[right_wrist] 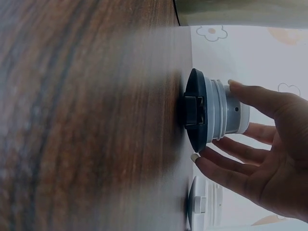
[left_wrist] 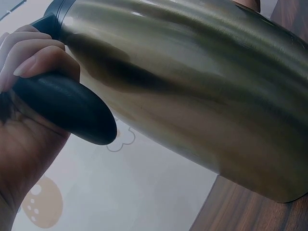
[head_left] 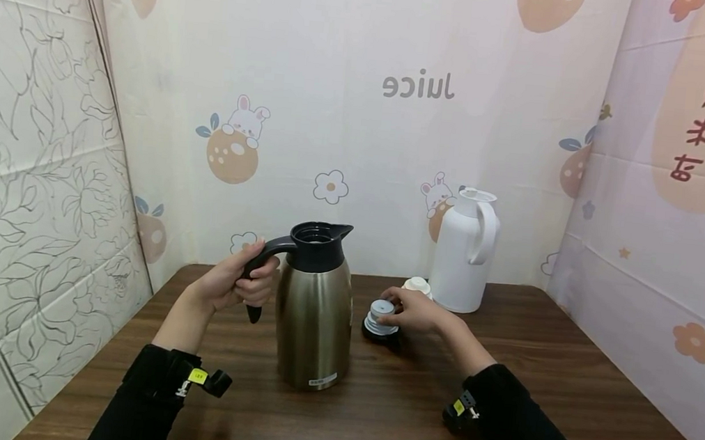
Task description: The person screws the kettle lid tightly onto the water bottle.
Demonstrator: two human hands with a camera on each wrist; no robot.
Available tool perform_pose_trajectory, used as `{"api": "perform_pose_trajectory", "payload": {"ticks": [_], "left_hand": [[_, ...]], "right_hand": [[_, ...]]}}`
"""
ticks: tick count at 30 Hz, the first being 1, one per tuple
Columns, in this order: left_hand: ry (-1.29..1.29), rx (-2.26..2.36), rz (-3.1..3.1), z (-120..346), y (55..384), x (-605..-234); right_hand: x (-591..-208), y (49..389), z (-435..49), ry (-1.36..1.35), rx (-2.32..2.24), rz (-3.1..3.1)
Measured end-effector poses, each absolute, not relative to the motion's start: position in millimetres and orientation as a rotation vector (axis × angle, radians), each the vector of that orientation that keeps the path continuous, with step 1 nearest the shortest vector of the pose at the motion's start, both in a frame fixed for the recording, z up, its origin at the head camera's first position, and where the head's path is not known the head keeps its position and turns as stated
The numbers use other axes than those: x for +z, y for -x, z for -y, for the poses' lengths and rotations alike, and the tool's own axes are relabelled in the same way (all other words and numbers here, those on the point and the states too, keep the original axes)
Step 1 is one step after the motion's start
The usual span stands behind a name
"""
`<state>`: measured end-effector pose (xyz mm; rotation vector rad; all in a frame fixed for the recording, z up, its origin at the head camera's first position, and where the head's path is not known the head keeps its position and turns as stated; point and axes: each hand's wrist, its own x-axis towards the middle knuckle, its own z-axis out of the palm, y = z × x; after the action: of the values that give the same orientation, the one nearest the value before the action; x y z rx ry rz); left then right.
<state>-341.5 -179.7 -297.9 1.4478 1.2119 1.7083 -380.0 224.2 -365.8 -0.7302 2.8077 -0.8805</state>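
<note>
A steel thermos jug with a black collar and spout stands upright on the table, its top without a lid. My left hand grips the jug's black handle, fingers wrapped around it. To the right of the jug, a black-and-grey lid lies upside down on the table, black side down. My right hand is around this lid, thumb at its upper grey part and the other fingers along its far side, as the right wrist view shows.
A white thermos jug stands at the back right, its handle toward the right. Its white lid lies beside it, just behind my right hand. Printed cloth walls enclose the wooden table at the back and sides.
</note>
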Motion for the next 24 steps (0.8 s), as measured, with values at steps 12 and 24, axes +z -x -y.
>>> {"api": "perform_pose_trajectory", "payload": {"ticks": [12,24], "left_hand": [[-1.458,1.708,-1.217,180.9,345.1,-299.6],[-1.468,1.709,-1.201,180.3,344.5,-299.7]], "right_hand": [[-371.6,383.0,-223.8,0.612,-0.891,-2.776],[-372.8,384.8,-222.3,0.636,-0.874,-2.771]]}}
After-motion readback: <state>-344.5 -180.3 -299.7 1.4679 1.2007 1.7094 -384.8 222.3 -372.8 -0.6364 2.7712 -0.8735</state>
